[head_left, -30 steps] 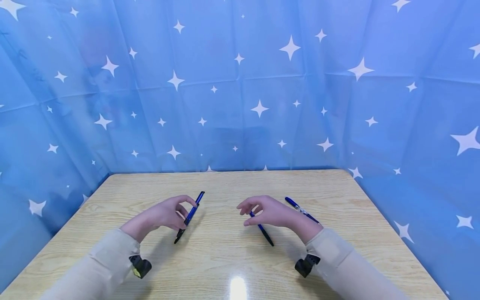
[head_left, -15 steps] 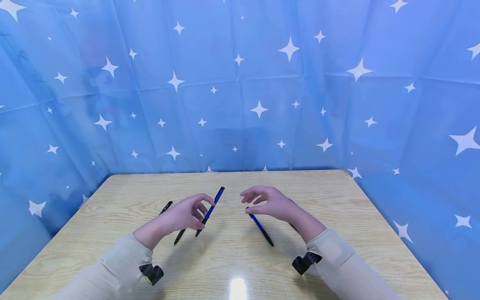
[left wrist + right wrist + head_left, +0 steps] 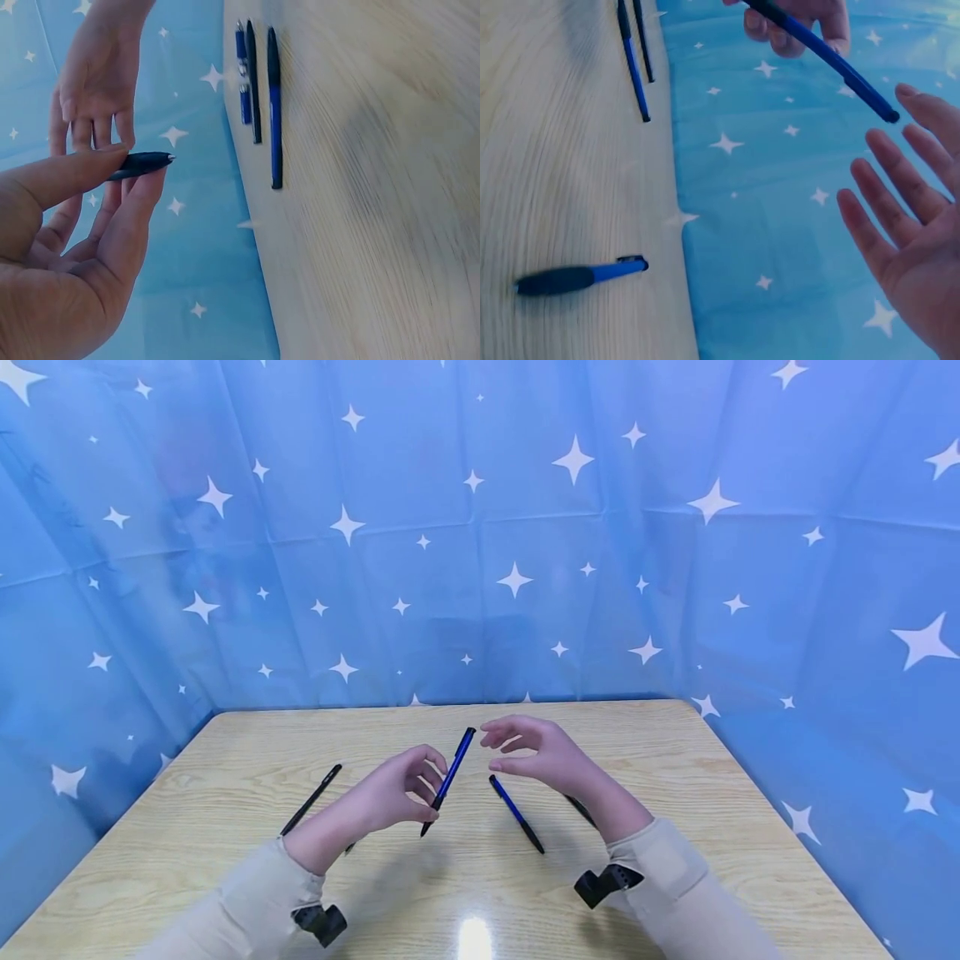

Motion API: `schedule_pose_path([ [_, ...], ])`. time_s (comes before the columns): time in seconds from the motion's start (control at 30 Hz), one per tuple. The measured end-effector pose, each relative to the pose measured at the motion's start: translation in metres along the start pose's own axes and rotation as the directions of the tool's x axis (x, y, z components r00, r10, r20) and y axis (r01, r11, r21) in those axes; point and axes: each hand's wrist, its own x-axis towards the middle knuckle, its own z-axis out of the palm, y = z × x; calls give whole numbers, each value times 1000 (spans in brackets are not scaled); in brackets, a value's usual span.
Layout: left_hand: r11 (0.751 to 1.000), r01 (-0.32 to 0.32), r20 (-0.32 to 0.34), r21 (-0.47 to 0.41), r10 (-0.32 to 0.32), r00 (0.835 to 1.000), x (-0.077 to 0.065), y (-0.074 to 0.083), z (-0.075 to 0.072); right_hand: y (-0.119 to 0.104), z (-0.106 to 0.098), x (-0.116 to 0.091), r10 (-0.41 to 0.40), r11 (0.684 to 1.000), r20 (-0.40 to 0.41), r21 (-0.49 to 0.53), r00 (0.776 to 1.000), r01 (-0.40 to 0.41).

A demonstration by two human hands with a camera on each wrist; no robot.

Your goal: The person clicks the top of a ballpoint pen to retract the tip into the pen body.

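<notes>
My left hand point(image 3: 401, 789) pinches a blue pen point(image 3: 454, 768) with a black grip between thumb and fingers, tilted above the table. In the left wrist view, the pen's dark tip point(image 3: 148, 162) pokes out past the thumb. My right hand point(image 3: 543, 753) hovers with loosely bent fingers, holding nothing. Its fingertips are close to the held pen's upper end, and the right wrist view shows a small gap there. Below the right hand, another blue pen point(image 3: 516, 812) with a black grip lies on the table.
On the wood-grain table point(image 3: 247, 735), a black pen point(image 3: 311, 799) lies left of my left wrist, with another pen's tip point(image 3: 350, 847) beside it. My right forearm partly hides a further pen point(image 3: 581, 811). A blue star-patterned curtain point(image 3: 480, 560) surrounds the table.
My left hand has carried the pen rightward, bringing its upper end close to my right hand and uncovering the black pen at left. My right hand has shifted slightly away from me.
</notes>
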Motion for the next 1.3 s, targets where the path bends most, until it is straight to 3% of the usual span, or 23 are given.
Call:
schedule_pose_path([
  [0.27, 998, -10, -74, -63, 5, 997, 5, 8, 13, -12, 6, -2, 2, 996, -80, 91, 997, 5],
  [0.6, 984, 13, -176, -177, -44, 983, 10, 19, 30, -24, 16, 3, -75, 977, -236, 176, 969, 119],
  [0.87, 954, -10, -216, -299, -57, 975, 14, 26, 42, -34, 24, 5, -42, 948, -379, 277, 924, 157],
  [1.3, 901, 3, -257, -434, -127, 958, 19, 36, 55, -38, 27, 6, -10, 932, -441, 321, 897, 168],
])
